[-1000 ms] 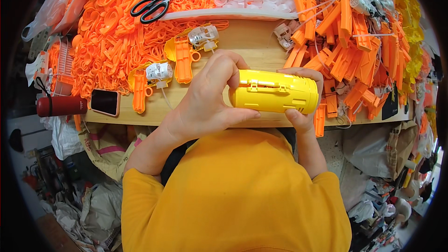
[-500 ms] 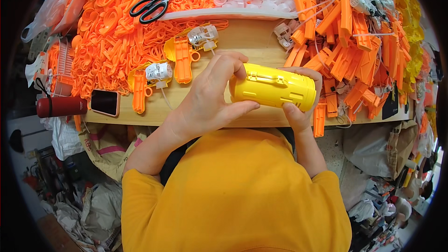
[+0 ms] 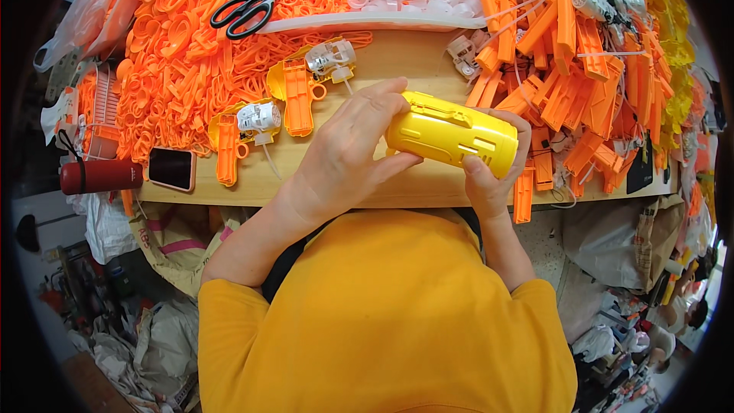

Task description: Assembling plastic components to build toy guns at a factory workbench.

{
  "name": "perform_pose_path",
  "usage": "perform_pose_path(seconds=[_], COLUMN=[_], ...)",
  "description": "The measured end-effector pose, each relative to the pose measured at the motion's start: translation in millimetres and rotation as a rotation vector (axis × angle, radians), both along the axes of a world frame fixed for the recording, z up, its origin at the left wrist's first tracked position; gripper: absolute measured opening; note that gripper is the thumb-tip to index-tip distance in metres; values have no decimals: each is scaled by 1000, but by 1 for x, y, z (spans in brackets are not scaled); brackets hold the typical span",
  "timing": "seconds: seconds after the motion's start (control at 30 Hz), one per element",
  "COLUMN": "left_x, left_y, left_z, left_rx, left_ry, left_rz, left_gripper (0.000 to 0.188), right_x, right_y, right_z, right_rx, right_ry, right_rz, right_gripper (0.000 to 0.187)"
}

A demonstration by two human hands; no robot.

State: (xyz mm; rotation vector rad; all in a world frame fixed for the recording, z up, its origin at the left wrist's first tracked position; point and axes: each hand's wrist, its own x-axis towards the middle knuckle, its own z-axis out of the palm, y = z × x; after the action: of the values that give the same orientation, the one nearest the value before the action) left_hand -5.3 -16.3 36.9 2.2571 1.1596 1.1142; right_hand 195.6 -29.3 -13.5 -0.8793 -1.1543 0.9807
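Note:
A yellow cylindrical plastic housing (image 3: 453,134) with slots and a raised clip is held level above the near part of the table. My left hand (image 3: 344,141) grips its left end between fingers and thumb. The fingers of my right hand (image 3: 493,183) curl behind the right end, with the thumb pressed on the near side. To the left lie two part-assembled pieces, each with a yellow shell, an orange handle (image 3: 299,98) (image 3: 227,150) and a white-and-silver round unit (image 3: 331,56) (image 3: 258,116).
Small orange plastic parts (image 3: 164,69) heap up at left. Black scissors (image 3: 248,11) rest by a tray (image 3: 367,23) of clear cups. Orange handles with wires (image 3: 569,92) pile at right. A phone (image 3: 172,169) and red flask (image 3: 103,176) lie near the front left edge.
The yellow housing has rolled in my hands, so its clip sits farther away and more slots show. It has also shifted slightly to the right, its right end tilting lower.

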Motion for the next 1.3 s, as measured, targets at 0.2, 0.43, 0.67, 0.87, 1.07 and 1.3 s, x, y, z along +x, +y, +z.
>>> perform_pose_path(seconds=[0.2,0.43,0.67,0.87,1.07,1.3], left_x=[-4,4,3,-1,-4,-3], left_y=[12,8,5,15,15,14], left_z=[5,-5,-12,-6,-1,-11], left_rx=[-237,-17,11,-215,-270,-271], left_ry=[42,-4,-5,22,68,-62], left_rz=[-96,-66,-1,-105,-154,-148], left_gripper=[56,54,54,51,54,52], right_x=[7,11,8,11,14,14], right_y=[0,3,1,1,10,8], right_z=[-3,-11,-11,-12,-10,-15], right_rx=[-104,35,65,54,17,20], right_ry=[-68,-63,-75,-136,-42,29], right_rz=[84,41,-23,82,268,239], right_gripper=[62,60,60,60,60,59])
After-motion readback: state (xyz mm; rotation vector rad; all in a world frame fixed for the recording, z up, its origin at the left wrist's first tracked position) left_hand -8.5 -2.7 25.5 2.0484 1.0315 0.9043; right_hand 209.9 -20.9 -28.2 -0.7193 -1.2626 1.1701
